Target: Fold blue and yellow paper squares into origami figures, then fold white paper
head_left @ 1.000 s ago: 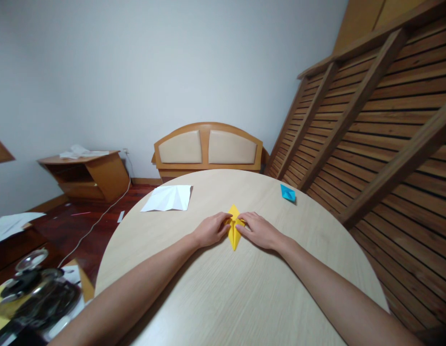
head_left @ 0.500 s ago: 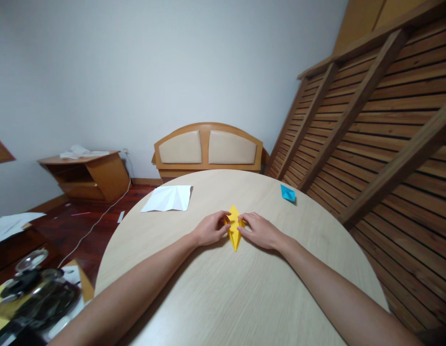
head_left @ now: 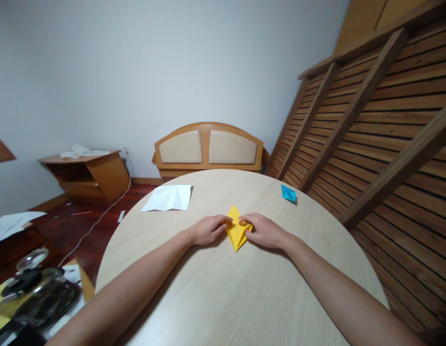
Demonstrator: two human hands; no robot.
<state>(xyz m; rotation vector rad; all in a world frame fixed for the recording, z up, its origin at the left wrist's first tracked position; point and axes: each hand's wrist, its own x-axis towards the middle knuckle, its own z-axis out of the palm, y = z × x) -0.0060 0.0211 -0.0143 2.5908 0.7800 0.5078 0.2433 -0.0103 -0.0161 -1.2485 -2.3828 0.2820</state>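
A yellow folded paper [head_left: 236, 234], roughly diamond-shaped with loose flaps at its sides, lies on the round wooden table [head_left: 223, 298]. My left hand [head_left: 209, 229] grips its left edge between thumb and fingers. On the other side, my right hand [head_left: 261, 230] pinches the right flap, which stands a little apart from the middle layer. The fingertips hide parts of both side edges. One point of the paper faces away from me and the other toward me.
A creased white paper sheet [head_left: 168, 198] lies at the table's far left. Toward the far right edge sits a small blue folded paper [head_left: 288, 193]. A slatted wooden frame [head_left: 381, 125] leans along the right side. Clutter [head_left: 42, 293] stands low on the left.
The yellow paper looks wider now; its right flap has spread outward with my right hand, which has shifted slightly right. My left hand has barely moved.
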